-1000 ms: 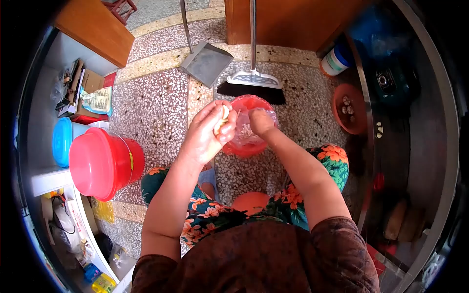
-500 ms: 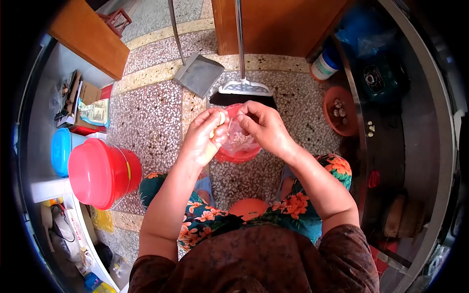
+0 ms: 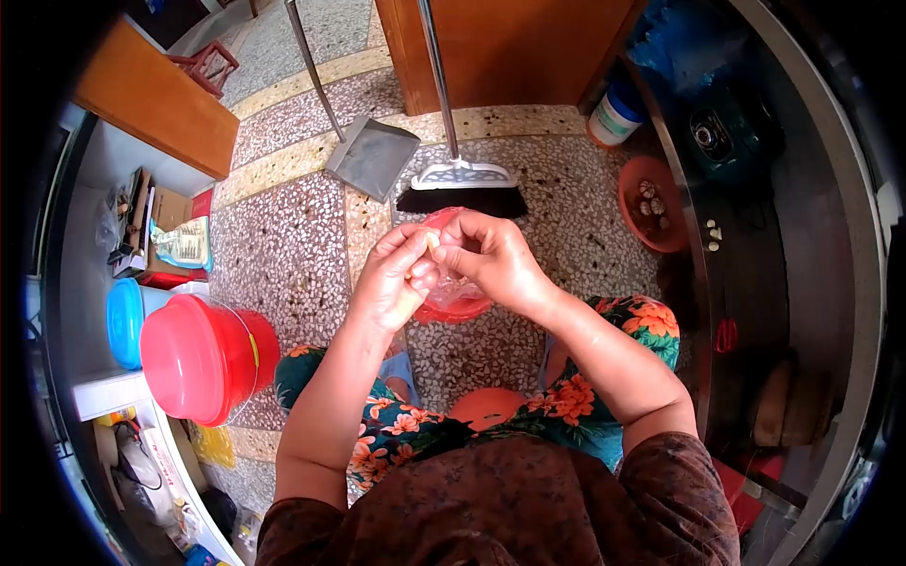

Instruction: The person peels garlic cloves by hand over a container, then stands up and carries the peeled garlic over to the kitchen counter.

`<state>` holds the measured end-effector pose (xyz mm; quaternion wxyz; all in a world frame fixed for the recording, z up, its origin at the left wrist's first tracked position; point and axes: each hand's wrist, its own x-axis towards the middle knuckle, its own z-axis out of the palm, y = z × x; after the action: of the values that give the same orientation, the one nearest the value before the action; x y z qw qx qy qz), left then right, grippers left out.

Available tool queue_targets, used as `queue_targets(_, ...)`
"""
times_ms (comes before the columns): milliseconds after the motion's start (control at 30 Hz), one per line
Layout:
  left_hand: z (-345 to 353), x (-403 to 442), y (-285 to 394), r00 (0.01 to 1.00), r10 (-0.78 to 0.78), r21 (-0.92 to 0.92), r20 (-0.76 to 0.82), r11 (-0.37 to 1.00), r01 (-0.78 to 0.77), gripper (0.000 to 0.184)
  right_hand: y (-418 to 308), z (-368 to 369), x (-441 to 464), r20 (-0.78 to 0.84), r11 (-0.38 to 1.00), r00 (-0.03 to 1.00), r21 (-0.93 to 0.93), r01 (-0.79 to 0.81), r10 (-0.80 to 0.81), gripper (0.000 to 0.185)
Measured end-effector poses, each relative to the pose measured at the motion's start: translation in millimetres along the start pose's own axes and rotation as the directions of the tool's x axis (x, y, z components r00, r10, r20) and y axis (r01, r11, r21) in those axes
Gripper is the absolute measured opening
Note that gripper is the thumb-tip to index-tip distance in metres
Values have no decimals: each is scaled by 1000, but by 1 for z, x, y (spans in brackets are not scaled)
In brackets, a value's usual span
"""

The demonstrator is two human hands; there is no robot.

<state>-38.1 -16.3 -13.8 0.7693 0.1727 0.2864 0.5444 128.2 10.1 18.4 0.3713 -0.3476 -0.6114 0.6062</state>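
Note:
My left hand (image 3: 389,278) is closed around a pale garlic clove (image 3: 432,241), holding it up between thumb and fingers. The thumb and forefinger of my right hand (image 3: 498,264) pinch at the same clove from the other side; any loose skin there is too small to make out. Below both hands stands a red bin (image 3: 455,311) lined with a clear plastic bag, partly covered by my fingers. To the right, an orange bowl (image 3: 634,212) holds several garlic bulbs (image 3: 649,200). A few pale cloves (image 3: 714,234) lie on the dark shelf beside it.
A broom (image 3: 462,179) and a grey dustpan (image 3: 373,158) stand beyond the bin. At left are a lidded red bucket (image 3: 203,358) and a blue-lidded tub (image 3: 123,323). A white tub with a blue lid (image 3: 613,118) stands near the wooden door (image 3: 510,52).
My right hand has moved left, its fingertips now meeting the clove in my left hand. The view has shifted slightly, so the surroundings sit a little differently.

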Motion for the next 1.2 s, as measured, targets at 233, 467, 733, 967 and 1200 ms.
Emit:
queue_targets(233,-4,1,-1,997,-17,-43,78,999,20,10,11,-2,3,105,951,991,290,-106,79,14)
queue_targets(467,-1,-3,-2,996,8,-51,86,999,-4,11,0,6,-1,66,962,994,253,-103,89,19)
queue_targets(733,4,-2,-4,990,143,76,1,987,-142,10,10,9,-2,24,976,999,215,-39,35,22)
queue_targets(967,16,-3,-4,936,347,372,-57,878,-302,7,7,10,-1,-5,990,998,126,-61,62,24)
queue_targets(1200,20,-7,-10,889,454,533,-51,766,-360,8,10,14,-3,-123,965,984,-245,95,-128,20)
